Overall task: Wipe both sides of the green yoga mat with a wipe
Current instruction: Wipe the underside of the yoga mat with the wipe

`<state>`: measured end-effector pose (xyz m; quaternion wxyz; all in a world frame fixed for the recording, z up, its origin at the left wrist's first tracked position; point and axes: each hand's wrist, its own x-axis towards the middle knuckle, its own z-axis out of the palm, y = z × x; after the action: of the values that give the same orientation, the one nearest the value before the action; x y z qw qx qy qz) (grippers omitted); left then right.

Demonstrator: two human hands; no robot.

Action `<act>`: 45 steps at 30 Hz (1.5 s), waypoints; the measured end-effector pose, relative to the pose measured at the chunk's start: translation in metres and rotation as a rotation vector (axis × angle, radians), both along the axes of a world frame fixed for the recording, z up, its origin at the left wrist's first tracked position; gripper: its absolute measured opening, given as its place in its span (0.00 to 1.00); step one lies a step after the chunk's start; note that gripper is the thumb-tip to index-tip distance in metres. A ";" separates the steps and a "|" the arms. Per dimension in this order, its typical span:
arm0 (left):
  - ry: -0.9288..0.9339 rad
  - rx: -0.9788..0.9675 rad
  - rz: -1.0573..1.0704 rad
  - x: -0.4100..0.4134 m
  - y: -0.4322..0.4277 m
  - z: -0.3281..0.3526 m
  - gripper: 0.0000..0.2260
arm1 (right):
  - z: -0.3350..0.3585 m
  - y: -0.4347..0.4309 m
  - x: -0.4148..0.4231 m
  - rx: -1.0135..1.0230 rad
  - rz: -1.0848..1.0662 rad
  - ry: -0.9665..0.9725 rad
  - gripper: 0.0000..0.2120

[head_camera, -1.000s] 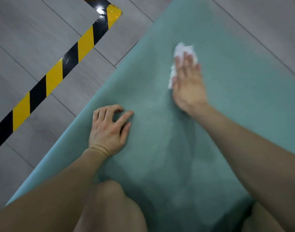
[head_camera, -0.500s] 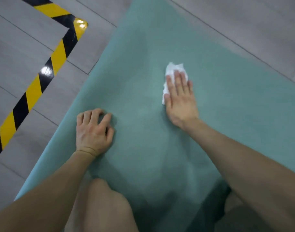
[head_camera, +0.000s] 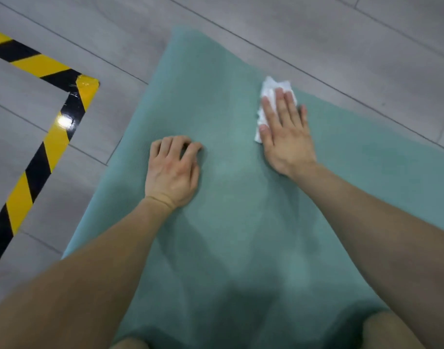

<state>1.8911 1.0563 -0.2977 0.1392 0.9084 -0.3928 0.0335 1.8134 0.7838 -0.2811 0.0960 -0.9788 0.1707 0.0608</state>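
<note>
From the head view, the green mat (head_camera: 228,222) lies flat on the grey floor (head_camera: 316,28), running from your knees out to its far edge. Your right hand (head_camera: 286,137) lies palm down on the crumpled white wipe (head_camera: 271,88), just inside that far edge on the right; its grip is flat, fingers straight and side by side, pressing the wipe onto the mat, with wipe showing beyond the fingertips and beside the thumb. Your left hand (head_camera: 171,172) rests on the mat nearer its left edge, its grip curled, holding nothing. Yellow-and-black tape (head_camera: 52,144) marks the floor to the left.
</note>
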 end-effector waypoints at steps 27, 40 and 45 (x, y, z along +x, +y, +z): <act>-0.006 -0.044 -0.010 0.010 -0.006 -0.005 0.09 | -0.016 0.052 0.120 0.244 0.004 -0.210 0.27; 0.523 0.674 0.220 -0.124 0.126 0.066 0.72 | 0.013 0.105 0.123 0.521 -0.308 -0.481 0.16; 0.547 0.708 0.245 -0.124 0.128 0.058 0.73 | 0.000 0.182 0.063 0.636 -0.069 -0.272 0.17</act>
<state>1.7667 1.1845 -0.2393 -0.0860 0.9153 -0.2187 -0.3271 1.8762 0.9657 -0.2810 0.4199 -0.8927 0.1621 -0.0232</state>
